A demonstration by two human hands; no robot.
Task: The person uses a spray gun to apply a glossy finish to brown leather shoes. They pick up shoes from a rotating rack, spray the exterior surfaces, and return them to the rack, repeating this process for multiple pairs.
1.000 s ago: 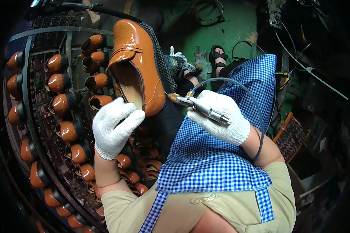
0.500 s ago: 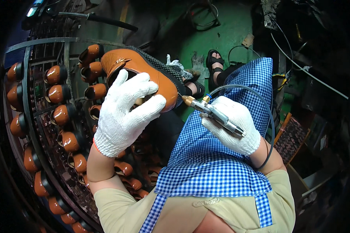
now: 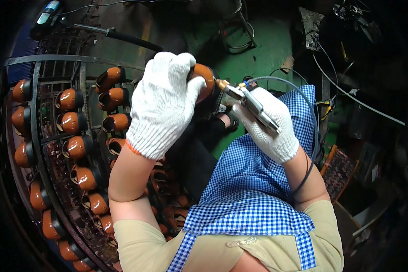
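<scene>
My left hand [image 3: 163, 102], in a white knit glove, is wrapped round a glossy brown leather shoe [image 3: 206, 77] with a dark sole. Most of the shoe is hidden behind the glove. In my right hand [image 3: 275, 124], gloved the same way, is a small metal spray gun [image 3: 255, 107] with a brass nozzle [image 3: 222, 84]. The nozzle points left at the shoe, very close to its edge; whether they touch I cannot tell. From the gun a thin grey hose [image 3: 313, 115] curves over my right wrist and down beside my forearm.
A metal rack [image 3: 37, 113] on the left carries rows of matching brown shoes [image 3: 70, 123]. A dark pole [image 3: 133, 41] reaches in at the upper left. Ahead lies a green floor [image 3: 269, 54] with a metal-framed stool [image 3: 240, 36]. A cable [image 3: 362, 97] runs along the right.
My left hand has moved up and turned the shoe, so less of it shows. My right hand and the spray gun have risen slightly, the nozzle still close to the shoe.
</scene>
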